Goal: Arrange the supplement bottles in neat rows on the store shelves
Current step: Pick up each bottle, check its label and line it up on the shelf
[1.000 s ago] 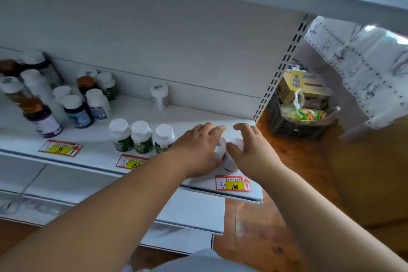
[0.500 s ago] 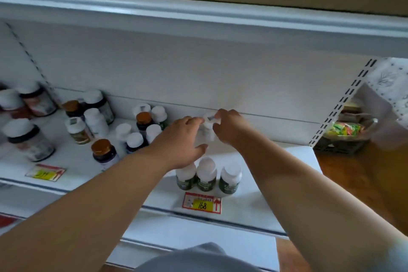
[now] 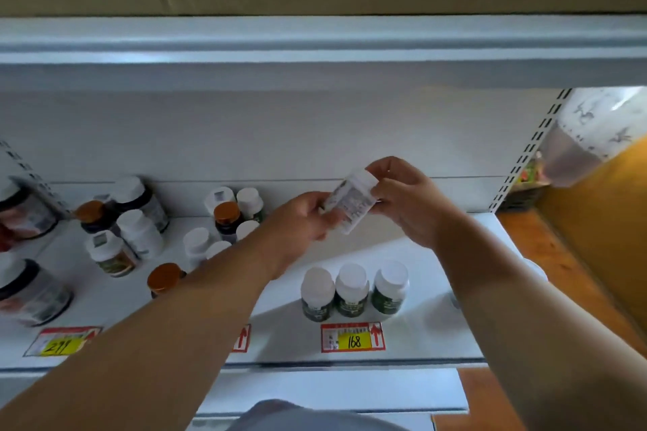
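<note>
White shelf [image 3: 430, 332] across the whole width, its back panel pale, another shelf edge overhead. Slotted upright [image 3: 528, 150] at the right end, wooden floor [image 3: 546, 255] beyond it. Left forearm and right forearm reaching in from below, meeting above the middle of the shelf. Left hand [image 3: 297, 220] curled on the lower end of a small white bottle [image 3: 352, 201], fingers wrapped round its base; right hand [image 3: 409, 199] pinching the capped upper end, thumb and fingertips closed on the lid. Bottle lifted clear of the shelf, tilted, label facing up, between the two hands and near the back panel. Large dark jars [image 3: 28, 287] at the far left, one behind the other. Loose cluster of mixed bottles [image 3: 136, 231] left of centre, white caps and brown caps, not lined up. Three green-labelled bottles [image 3: 352, 290] with white caps side by side in a neat row near the front edge, directly below the held bottle. Price tag [image 3: 353, 338] reading 168 just in front of that row; another yellow tag [image 3: 61, 343] at the left.
</note>
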A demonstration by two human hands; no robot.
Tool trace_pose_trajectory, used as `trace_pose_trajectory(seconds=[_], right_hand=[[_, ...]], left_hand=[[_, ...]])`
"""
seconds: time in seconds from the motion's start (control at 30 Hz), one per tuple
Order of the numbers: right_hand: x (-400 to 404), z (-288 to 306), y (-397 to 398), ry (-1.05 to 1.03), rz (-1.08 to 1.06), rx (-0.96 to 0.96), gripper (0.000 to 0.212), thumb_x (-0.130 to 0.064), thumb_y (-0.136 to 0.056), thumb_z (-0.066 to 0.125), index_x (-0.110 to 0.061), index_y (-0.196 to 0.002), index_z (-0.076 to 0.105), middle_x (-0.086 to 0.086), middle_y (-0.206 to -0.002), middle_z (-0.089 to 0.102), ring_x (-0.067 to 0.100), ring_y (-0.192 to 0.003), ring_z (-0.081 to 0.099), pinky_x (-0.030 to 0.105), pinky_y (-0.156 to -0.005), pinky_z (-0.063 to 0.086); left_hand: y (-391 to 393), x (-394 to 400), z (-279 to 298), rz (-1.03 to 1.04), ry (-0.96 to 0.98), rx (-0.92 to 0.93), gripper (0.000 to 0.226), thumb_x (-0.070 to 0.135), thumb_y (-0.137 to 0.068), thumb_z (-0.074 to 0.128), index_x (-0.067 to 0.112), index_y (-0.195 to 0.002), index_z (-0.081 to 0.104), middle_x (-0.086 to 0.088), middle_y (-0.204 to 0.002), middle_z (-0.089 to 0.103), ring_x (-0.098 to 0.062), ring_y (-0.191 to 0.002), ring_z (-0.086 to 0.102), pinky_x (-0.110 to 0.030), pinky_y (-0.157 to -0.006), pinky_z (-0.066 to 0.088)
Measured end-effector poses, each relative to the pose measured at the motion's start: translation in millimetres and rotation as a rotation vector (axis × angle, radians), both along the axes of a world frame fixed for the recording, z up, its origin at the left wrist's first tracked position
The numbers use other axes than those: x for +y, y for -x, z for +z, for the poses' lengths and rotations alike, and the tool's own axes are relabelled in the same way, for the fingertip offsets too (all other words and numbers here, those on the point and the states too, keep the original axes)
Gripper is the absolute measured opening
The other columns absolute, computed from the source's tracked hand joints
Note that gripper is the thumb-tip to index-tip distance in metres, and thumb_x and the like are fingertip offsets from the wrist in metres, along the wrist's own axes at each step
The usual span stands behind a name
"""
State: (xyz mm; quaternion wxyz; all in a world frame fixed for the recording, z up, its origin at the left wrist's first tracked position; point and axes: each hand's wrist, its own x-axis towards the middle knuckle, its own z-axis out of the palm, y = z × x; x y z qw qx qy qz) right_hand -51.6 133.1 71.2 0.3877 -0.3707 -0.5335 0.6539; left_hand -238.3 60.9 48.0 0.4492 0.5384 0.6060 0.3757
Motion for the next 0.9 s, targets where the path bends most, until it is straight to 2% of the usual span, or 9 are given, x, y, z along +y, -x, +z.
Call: trace_pose_trajectory(seconds=[0.07, 0.13, 0.23, 0.37, 0.47, 0.53, 0.67, 0.77, 0.9], right_hand=[[-12, 12, -15, 0.017, -0.046, 0.014, 0.013, -0.01, -0.085, 0.063, -0.008, -0.096, 0.056, 0.014, -0.092, 0.058, 0.029, -0.083, 0.062, 0.047, -0.077, 0.056], [-22, 19, -28, -0.053, -0.148, -0.197, 0.034, -0.039, -0.084, 0.069, -0.012, -0.099, 0.055, 0.012, -0.091, 0.065, 0.026, -0.078, 0.068, 0.043, -0.064, 0.058], [-32, 24, -53, -0.132, -0.255, -0.306, 0.04, -0.041, -0.083, 0.071, -0.011, -0.104, 0.055, 0.011, -0.086, 0.069, 0.022, -0.069, 0.069, 0.034, -0.053, 0.053], [-40, 25, -107, -0.088, -0.3, -0.136, 0.031, -0.022, -0.082, 0.075, -0.013, -0.105, 0.056, 0.015, -0.094, 0.067, 0.027, -0.079, 0.071, 0.036, -0.062, 0.057], [-37, 17, -154, -0.211, -0.372, -0.374, 0.034, -0.025, -0.079, 0.076, -0.033, -0.106, 0.058, 0.008, -0.099, 0.066, 0.03, -0.086, 0.067, 0.047, -0.073, 0.056], [-32, 13, -188, -0.284, -0.379, -0.519, 0.04, -0.031, -0.078, 0.075, -0.042, -0.11, 0.055, 0.001, -0.107, 0.065, 0.023, -0.092, 0.064, 0.044, -0.077, 0.057], [-18, 5, -249, -0.458, -0.397, -0.744, 0.054, -0.029, -0.078, 0.075, -0.039, -0.125, 0.049, -0.016, -0.111, 0.051, 0.004, -0.092, 0.052, 0.006, -0.06, 0.041], [-6, -10, -277, -0.505, -0.339, -0.935, 0.063, -0.031, -0.076, 0.073, -0.035, -0.132, 0.045, -0.012, -0.113, 0.044, 0.011, -0.091, 0.049, 0.01, -0.055, 0.038], [-10, -43, -285, -0.538, -0.133, -1.077, 0.069, -0.032, -0.069, 0.077, -0.035, -0.128, 0.042, -0.01, -0.112, 0.044, 0.014, -0.092, 0.048, 0.017, -0.058, 0.036]], left_hand=[[-19, -3, 5, -0.041, -0.08, -0.071, 0.044, 0.038, -0.073, 0.08, 0.039, -0.11, 0.058, 0.015, -0.105, 0.07, -0.006, -0.096, 0.066, -0.033, -0.086, 0.055], [-43, -6, 11, -0.047, -0.246, 0.11, 0.055, 0.04, -0.066, 0.085, 0.046, -0.107, 0.049, 0.021, -0.101, 0.065, 0.006, -0.091, 0.062, -0.015, -0.071, 0.054], [-82, -9, 14, -0.056, -0.429, 0.168, 0.059, 0.036, -0.069, 0.085, 0.042, -0.11, 0.042, 0.019, -0.107, 0.057, 0.007, -0.097, 0.056, -0.007, -0.069, 0.05], [-133, -5, 10, -0.032, -0.586, 0.286, 0.061, 0.03, -0.07, 0.085, 0.034, -0.112, 0.042, 0.011, -0.11, 0.05, -0.005, -0.099, 0.053, -0.016, -0.078, 0.051], [-173, 1, 2, -0.052, -0.512, 0.301, 0.07, 0.032, -0.069, 0.084, 0.034, -0.124, 0.04, 0.01, -0.121, 0.048, -0.002, -0.101, 0.049, -0.017, -0.086, 0.045], [-202, 3, -7, -0.057, -0.438, 0.34, 0.071, 0.039, -0.073, 0.079, 0.035, -0.131, 0.037, 0.011, -0.127, 0.046, -0.003, -0.108, 0.048, -0.018, -0.091, 0.041], [-247, 6, -25, -0.097, -0.424, 0.664, 0.061, 0.06, -0.08, 0.059, 0.036, -0.132, 0.04, 0.011, -0.136, 0.043, -0.013, -0.124, 0.038, -0.024, -0.097, 0.031], [-271, 11, -32, -0.144, -0.368, 0.921, 0.075, 0.072, -0.075, 0.051, 0.035, -0.138, 0.034, 0.006, -0.143, 0.043, -0.021, -0.127, 0.04, -0.036, -0.104, 0.033], [-289, 16, -40, -0.254, -0.286, 1.235, 0.07, 0.068, -0.075, 0.052, 0.033, -0.134, 0.034, -0.001, -0.122, 0.056, -0.027, -0.107, 0.055, -0.043, -0.093, 0.041]])
